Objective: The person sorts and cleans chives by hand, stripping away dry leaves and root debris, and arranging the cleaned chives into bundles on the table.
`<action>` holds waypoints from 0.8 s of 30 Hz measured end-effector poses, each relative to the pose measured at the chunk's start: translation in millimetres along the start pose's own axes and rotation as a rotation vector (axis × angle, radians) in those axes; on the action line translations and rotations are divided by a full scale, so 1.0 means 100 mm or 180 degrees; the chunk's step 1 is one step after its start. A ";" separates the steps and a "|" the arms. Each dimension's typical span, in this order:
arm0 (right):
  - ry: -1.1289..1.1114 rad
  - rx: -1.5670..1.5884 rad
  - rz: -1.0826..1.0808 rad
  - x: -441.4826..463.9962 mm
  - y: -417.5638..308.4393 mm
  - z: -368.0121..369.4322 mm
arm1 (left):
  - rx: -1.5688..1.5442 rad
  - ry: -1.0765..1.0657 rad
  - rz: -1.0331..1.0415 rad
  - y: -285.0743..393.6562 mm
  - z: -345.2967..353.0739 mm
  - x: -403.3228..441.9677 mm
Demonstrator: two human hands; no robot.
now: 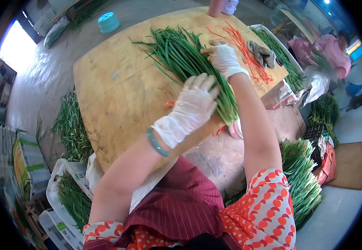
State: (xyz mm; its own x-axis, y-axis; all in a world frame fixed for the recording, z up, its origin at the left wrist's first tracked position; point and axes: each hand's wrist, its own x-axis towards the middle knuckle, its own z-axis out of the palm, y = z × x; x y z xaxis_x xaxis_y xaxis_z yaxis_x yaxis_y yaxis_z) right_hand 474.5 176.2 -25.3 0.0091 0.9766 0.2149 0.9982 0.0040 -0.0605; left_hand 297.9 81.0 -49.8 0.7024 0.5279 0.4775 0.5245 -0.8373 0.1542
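Observation:
A bundle of long green garlic chives (170,52) lies slantwise on the wooden board, with its pale stem ends at the near right edge. My left hand (193,100), in a thin white glove, rests over the lower stems with its fingers outstretched. At the bundle's right side is my right hand (223,58), also gloved, its fingers apart and pointing left at the leaves. Orange strips of tie (245,50) lie just right of that hand. Beside them sits a pair of grey work gloves (262,54).
The wooden board (114,100) has a pink cup (216,7) at its far edge. A turquoise basin (108,23) stands on the floor. Stacked chives (300,179) are at my right, and a white crate (70,175) of greens at my left. A person in pink (331,52) sits far right.

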 end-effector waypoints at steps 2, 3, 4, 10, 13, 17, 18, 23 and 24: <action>0.0039 -0.0099 -0.0072 0.17 -0.02 0.13 | 0.0028 -0.0075 0.0061 0.05 0.29 0.13; -0.0066 -0.0187 0.0084 0.23 -0.03 0.17 | 0.0042 -0.0155 0.0121 0.08 0.34 0.18; -0.0165 -0.0280 0.0240 0.28 -0.03 0.21 | 0.0033 -0.0165 0.0115 0.10 0.39 0.23; -0.0039 0.0525 0.0587 0.40 0.08 0.08 | -0.0494 -0.0320 0.0027 0.14 0.62 0.21; 0.0599 0.1269 0.0413 0.47 0.28 0.12 | -0.0524 -0.0332 -0.0010 0.15 0.63 0.20; 0.0830 0.2039 0.0262 0.67 0.42 -0.03 | -0.0545 -0.0320 -0.0011 0.14 0.66 0.20; 0.1061 0.2262 -0.0049 0.70 0.44 -0.09 | -0.0534 -0.0326 -0.0012 0.14 0.65 0.20; 0.1079 0.4009 0.0210 0.71 0.21 -0.75 | -0.0486 -0.0245 -0.0011 0.14 0.68 0.18; 0.1076 0.4008 0.0175 0.72 0.18 -0.86 | -0.0508 -0.0258 -0.0012 0.14 0.68 0.18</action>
State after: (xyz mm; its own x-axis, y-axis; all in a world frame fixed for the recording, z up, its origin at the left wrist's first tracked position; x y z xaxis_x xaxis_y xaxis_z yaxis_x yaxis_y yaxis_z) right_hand 498.5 228.5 73.0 0.2464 0.8806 0.4047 0.2566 0.3433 -0.9035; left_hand 350.9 88.5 -98.1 0.7405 0.5353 0.4064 0.4487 -0.8439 0.2942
